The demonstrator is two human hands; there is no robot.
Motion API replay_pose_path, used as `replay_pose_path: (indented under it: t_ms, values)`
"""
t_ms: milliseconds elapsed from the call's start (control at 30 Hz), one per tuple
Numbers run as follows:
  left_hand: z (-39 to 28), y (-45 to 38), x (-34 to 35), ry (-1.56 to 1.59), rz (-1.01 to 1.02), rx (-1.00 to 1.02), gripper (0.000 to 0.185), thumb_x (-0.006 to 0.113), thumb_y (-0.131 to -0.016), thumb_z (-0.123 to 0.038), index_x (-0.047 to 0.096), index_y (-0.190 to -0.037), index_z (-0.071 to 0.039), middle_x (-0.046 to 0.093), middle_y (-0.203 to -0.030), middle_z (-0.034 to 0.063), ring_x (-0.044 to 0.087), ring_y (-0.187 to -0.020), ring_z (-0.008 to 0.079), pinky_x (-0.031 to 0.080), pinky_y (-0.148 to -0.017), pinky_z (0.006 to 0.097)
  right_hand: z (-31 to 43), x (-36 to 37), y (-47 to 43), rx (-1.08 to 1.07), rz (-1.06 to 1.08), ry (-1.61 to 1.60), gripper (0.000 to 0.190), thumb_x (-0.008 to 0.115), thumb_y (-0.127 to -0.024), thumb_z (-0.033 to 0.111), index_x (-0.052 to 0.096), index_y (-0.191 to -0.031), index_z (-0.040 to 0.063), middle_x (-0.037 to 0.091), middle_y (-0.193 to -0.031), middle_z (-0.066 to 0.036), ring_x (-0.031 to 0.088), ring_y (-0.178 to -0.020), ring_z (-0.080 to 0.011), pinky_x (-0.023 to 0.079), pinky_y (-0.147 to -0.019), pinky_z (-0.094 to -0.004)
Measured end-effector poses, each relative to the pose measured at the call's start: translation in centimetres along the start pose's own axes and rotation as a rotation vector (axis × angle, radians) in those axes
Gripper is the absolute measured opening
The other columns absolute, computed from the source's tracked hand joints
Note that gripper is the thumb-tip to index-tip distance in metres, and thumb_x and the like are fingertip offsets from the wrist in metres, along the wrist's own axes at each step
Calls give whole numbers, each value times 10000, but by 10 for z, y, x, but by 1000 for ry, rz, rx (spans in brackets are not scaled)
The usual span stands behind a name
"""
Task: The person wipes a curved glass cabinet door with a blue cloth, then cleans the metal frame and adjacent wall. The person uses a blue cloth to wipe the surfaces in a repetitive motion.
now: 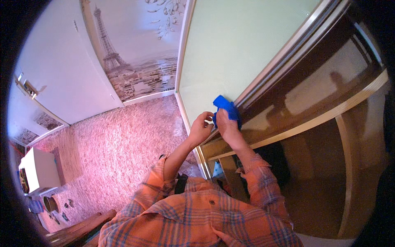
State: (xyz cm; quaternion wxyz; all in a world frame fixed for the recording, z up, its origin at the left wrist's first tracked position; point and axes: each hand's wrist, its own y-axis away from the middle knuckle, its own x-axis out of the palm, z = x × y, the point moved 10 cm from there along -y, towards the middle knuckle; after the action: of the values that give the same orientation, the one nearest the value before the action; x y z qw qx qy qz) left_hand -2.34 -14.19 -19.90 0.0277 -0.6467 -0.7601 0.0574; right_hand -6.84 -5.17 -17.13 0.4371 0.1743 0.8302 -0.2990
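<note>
My right hand (227,125) holds a bright blue cloth (226,106) against the metal edge of a pale green wardrobe sliding door (234,46). Part of the cloth folds up over the back of the fingers, and the fingertips are hidden. Just to the left, my left hand (202,128) is raised with bent fingers, a gap showing between thumb and fingers. Its fingertips come up to the cloth's left side; whether they touch it is unclear. Both hands are by the door's frame strip (277,64).
To the right is the open wardrobe interior with wooden shelves (308,123) and dark items. A shaggy pink carpet (123,145) covers the floor. At left are a white door (68,61), a white box-like cabinet (43,171) and a wooden furniture edge (83,227). Clear plastic (189,168) lies near my feet.
</note>
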Motion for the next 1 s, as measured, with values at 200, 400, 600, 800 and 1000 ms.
replay_pose_path:
  t_ms: [200, 400, 600, 800, 1000]
  values:
    - [-7, 13, -30, -87, -47, 9, 351, 666, -873, -1, 621, -1212, -77, 668, -1021, 59, 618, -773, 124, 530, -700, 293, 0, -24, -3, -90, 107, -39, 220, 535, -911, 113, 660, -1061, 11, 619, -1097, -144, 581, -1090, -308, 448, -961, -448]
    - [-26, 12, -23, -43, -46, 9, 307, 662, -892, -10, 616, -1186, -83, 670, -1013, 53, 617, -794, 121, 525, -702, 284, -85, -194, -40, 211, -309, 12, 418, 556, -921, 116, 609, -1324, 17, 540, -1478, -111, 546, -1191, -278, 344, -1075, -531]
    - [-44, 5, 11, 91, 54, 61, 328, 642, -904, 23, 595, -1217, -64, 647, -1007, 55, 647, -869, 134, 552, -768, 286, -62, -111, 3, 207, -216, -31, 445, 613, -893, 81, 627, -1338, 69, 485, -1548, -58, 527, -1213, -280, 339, -1075, -576]
    - [-48, 1, 29, 103, 91, 58, 288, 632, -918, 10, 602, -1198, -48, 633, -983, 36, 620, -841, 103, 530, -729, 269, -108, -171, 26, 374, -587, -285, 380, 634, -918, 39, 612, -1295, -1, 536, -1459, -153, 506, -1316, -395, 386, -1097, -519]
    - [-57, 7, 52, 94, 190, 68, 186, 623, -980, -31, 613, -1166, -21, 666, -1030, 39, 628, -950, 120, 527, -863, 288, -183, -217, 8, 730, -980, -728, 407, 613, -1013, 215, 551, -1349, -5, 529, -1433, -203, 476, -1373, -379, 350, -1147, -506]
